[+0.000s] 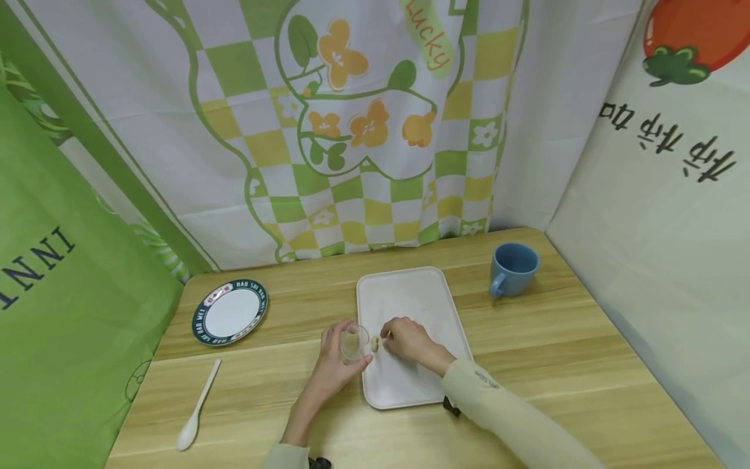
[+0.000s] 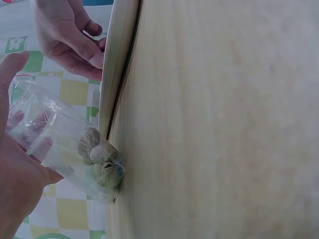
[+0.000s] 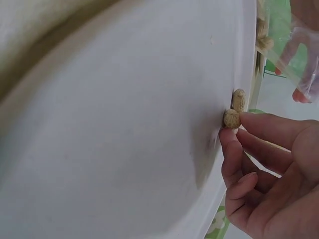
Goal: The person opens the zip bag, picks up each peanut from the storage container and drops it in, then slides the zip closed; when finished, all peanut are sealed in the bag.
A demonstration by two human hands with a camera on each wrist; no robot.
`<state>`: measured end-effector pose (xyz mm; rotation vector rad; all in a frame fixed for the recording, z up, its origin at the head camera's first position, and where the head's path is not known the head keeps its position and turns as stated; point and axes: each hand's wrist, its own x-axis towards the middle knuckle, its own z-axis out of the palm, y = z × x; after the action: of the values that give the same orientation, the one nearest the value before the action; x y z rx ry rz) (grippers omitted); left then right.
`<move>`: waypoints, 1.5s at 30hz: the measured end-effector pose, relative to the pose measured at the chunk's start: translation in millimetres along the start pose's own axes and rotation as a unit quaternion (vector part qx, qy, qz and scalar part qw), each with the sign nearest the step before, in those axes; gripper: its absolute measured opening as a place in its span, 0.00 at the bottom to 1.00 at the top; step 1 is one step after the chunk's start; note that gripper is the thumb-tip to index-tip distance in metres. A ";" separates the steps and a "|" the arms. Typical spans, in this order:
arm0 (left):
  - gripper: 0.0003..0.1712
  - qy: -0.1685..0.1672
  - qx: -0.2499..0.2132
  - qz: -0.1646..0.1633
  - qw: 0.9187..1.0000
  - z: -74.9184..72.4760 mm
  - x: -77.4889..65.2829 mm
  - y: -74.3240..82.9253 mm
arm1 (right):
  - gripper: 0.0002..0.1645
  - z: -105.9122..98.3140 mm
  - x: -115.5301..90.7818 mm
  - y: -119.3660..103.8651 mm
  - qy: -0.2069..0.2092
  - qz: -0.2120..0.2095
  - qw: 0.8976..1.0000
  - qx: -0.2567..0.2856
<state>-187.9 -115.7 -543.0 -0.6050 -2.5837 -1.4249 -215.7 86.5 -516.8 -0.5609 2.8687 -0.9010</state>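
Right wrist: pinching one peanut (image 3: 232, 119) with right hand (image 3: 274, 174), with another peanut (image 3: 239, 98) remaining on tray (image 3: 124, 124); gripping, in left hand (image 2: 22, 186), a bag (image 2: 55, 114) already containing peanuts (image 2: 103, 154).

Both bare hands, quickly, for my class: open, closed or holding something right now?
Left hand: holding a clear plastic bag containing tan, rough-shelled peanuts.
Right hand: pinching a tan, rounded peanut at the white rectangular tray.

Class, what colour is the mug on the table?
The mug is blue inside and out; the head view shows it best.
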 end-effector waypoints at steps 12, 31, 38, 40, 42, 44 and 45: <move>0.44 0.005 0.002 0.001 1.000 0.4 0.6 2.0 | 0.10 -1.5 -2.8 -2.1 -0.016 0.022 1.000 -0.015; 0.44 -0.008 -0.008 -0.019 1.000 -0.6 1.4 2.7 | 0.09 -17.8 -3.8 -7.0 0.066 -0.046 0.996 0.040; 0.43 -0.006 -0.011 -0.017 1.000 0.2 3.3 -0.5 | 0.06 -40.4 -6.6 -27.8 0.121 -0.081 0.986 0.086; 0.43 -0.004 -0.012 -0.019 1.000 0.4 3.4 -1.0 | 0.06 -42.5 -7.7 -33.9 0.129 -0.098 0.981 0.103; 0.43 -0.003 -0.014 -0.020 1.000 0.7 3.5 -1.2 | 0.07 -42.9 -9.3 -39.5 0.136 -0.118 0.977 0.114; 0.43 -0.005 -0.015 -0.021 1.000 0.7 3.6 -1.2 | 0.08 -42.1 -10.4 -44.4 0.139 -0.138 0.973 0.124; 0.43 -0.006 -0.015 -0.021 1.000 0.6 3.7 -1.0 | 0.09 -41.6 -11.1 -46.6 0.140 -0.145 0.971 0.128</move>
<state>-191.6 -114.6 -543.0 -0.5675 -2.6029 -1.4809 -198.3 77.5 -456.5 -0.9059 2.8802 -1.4786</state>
